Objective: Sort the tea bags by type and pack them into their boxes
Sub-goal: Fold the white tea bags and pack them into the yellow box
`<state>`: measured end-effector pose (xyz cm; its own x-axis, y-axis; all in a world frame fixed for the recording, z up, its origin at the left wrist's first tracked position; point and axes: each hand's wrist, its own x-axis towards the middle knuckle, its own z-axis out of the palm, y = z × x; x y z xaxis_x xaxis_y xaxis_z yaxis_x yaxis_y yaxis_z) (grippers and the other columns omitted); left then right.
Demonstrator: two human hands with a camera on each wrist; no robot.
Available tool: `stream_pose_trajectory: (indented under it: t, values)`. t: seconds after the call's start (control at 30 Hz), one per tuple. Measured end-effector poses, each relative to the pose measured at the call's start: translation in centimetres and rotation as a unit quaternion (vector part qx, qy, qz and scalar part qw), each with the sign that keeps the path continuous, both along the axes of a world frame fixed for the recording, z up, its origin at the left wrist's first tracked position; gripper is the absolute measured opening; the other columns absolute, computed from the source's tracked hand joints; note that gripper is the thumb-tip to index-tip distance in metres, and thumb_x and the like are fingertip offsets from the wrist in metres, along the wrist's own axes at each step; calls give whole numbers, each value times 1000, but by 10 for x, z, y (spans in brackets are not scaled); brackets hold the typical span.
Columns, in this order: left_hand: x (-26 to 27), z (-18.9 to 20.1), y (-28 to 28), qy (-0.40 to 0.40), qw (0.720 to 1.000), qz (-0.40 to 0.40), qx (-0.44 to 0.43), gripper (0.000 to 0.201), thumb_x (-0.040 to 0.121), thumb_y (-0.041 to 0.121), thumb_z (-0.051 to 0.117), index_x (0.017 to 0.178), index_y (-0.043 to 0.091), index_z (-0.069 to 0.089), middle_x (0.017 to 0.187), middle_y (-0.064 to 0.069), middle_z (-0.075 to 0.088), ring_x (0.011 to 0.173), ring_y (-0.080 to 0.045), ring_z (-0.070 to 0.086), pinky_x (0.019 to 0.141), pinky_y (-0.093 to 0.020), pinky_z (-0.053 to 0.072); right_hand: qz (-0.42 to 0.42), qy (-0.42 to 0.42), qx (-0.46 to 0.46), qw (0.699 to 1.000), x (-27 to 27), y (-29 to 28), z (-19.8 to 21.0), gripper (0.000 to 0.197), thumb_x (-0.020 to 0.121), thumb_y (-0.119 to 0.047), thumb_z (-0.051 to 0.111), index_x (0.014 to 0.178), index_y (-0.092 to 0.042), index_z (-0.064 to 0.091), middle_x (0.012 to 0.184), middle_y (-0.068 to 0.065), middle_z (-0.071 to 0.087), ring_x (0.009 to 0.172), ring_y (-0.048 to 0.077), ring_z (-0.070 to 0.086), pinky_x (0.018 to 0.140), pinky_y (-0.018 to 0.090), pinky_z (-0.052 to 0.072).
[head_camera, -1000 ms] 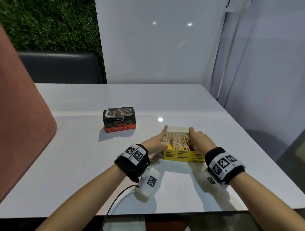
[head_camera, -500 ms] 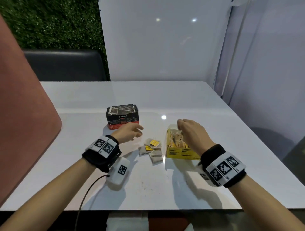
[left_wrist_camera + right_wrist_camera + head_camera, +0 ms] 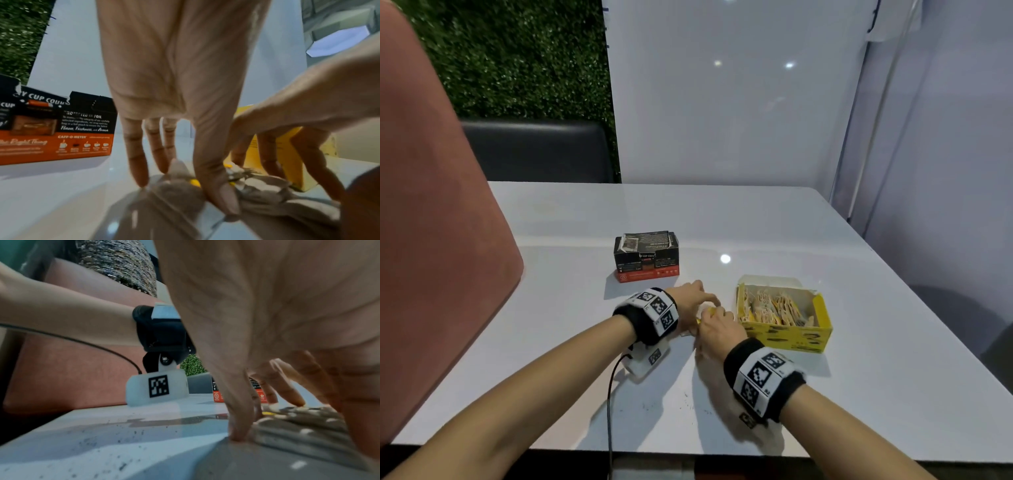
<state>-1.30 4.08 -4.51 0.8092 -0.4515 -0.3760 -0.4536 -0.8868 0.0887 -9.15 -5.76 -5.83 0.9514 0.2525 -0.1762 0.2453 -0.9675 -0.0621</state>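
Several loose tea bags (image 3: 706, 311) with yellow tags lie on the white table (image 3: 756, 222), just left of the open yellow box (image 3: 787, 337), which is full of the same bags. Both hands meet over the loose pile. My left hand (image 3: 697, 298) has its fingertips and thumb (image 3: 223, 196) down on the grey paper bags (image 3: 174, 193) and pinches them. My right hand (image 3: 717, 323) grips the pile (image 3: 304, 426) from the other side, thumb (image 3: 238, 428) at table level. The black and orange box (image 3: 647, 255) stands behind the hands.
A pink padded seat back (image 3: 431, 240) rises along the table's left edge. A dark bench (image 3: 534, 150) and a white wall panel (image 3: 722, 102) stand beyond the far edge. A cable (image 3: 610, 411) runs from my left wrist camera (image 3: 158, 389) off the near edge.
My left hand came back from near the black box to the loose tea bags. My right hand left the yellow box and moved left onto the same pile.
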Motion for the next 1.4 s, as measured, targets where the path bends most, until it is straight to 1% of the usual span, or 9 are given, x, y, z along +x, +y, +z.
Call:
stream_pose_trajectory:
  t: [0.27, 0.37, 0.47, 0.63, 0.87, 1.0, 1.13, 1.23, 1.4]
  values:
    - [-24, 1, 14, 121, 982, 56, -132, 43, 75, -1, 72, 107, 8, 45, 91, -13, 63, 67, -27, 65, 75, -46, 56, 19, 26, 32, 999, -1, -5, 0, 54, 92, -13, 52, 138, 0, 26, 130, 22, 40, 116, 37, 50, 96, 40, 41]
    - [-31, 0, 23, 104, 984, 72, -122, 46, 73, 15, 77, 110, 15, 49, 109, -8, 63, 94, -24, 62, 83, -36, 49, 12, 40, 95, 995, 1, -8, 6, 43, 91, -15, 54, 129, -3, 40, 125, 19, 49, 112, 36, 53, 92, 38, 44]
    - [-31, 4, 38, 140, 963, 132, -188, 44, 74, 20, 77, 111, 20, 54, 101, -4, 61, 87, -17, 58, 86, -33, 49, -34, 78, 198, 977, -1, -15, 19, 26, 84, -13, 64, 107, -4, 55, 107, 16, 61, 85, 27, 64, 75, 34, 54]
    - [-39, 15, 64, 224, 867, 197, -400, 28, 79, 0, 70, 95, 17, 55, 85, -9, 61, 68, -14, 61, 66, -20, 53, -87, 135, 447, 880, -3, -32, 35, 13, 83, -6, 66, 88, -8, 54, 76, 7, 61, 60, 14, 60, 61, 24, 58]
    - [-66, 26, 77, 225, 794, 211, -525, 15, 88, 1, 58, 98, 12, 59, 82, -1, 66, 69, -6, 60, 63, -16, 50, -106, 215, 634, 735, -10, -41, 36, 26, 83, 10, 54, 106, -2, 62, 93, 22, 66, 77, 25, 67, 71, 27, 59]
    - [-76, 18, 72, 226, 770, 236, -548, 23, 90, 10, 58, 113, 8, 60, 102, -8, 64, 85, -12, 62, 67, -21, 54, -119, 228, 700, 666, -19, -34, 22, 20, 86, 8, 55, 104, 2, 60, 97, 27, 65, 78, 29, 66, 68, 26, 59]
    - [-85, 10, 68, 243, 718, 252, -602, 62, 63, 43, 78, 112, 7, 65, 109, -13, 67, 93, -18, 65, 73, -26, 56, -107, 168, 682, 703, -22, -33, 15, 13, 89, -2, 56, 101, -2, 62, 95, 24, 64, 76, 23, 65, 66, 22, 57]
    - [-88, 9, 65, 251, 674, 295, -629, 84, 54, 65, 72, 110, 2, 65, 101, -14, 69, 91, -22, 66, 70, -29, 57, -85, 97, 627, 768, -25, -34, 18, 15, 93, -15, 54, 99, -4, 64, 97, 24, 66, 78, 21, 64, 69, 22, 56]
    - [-92, 5, 56, 178, 682, 309, -638, 22, 89, 23, 59, 98, 3, 64, 92, -11, 65, 80, -15, 64, 67, -22, 56, -58, 68, 565, 820, -28, -30, 21, 21, 95, -19, 50, 101, -5, 64, 100, 16, 67, 89, 22, 66, 83, 28, 57]
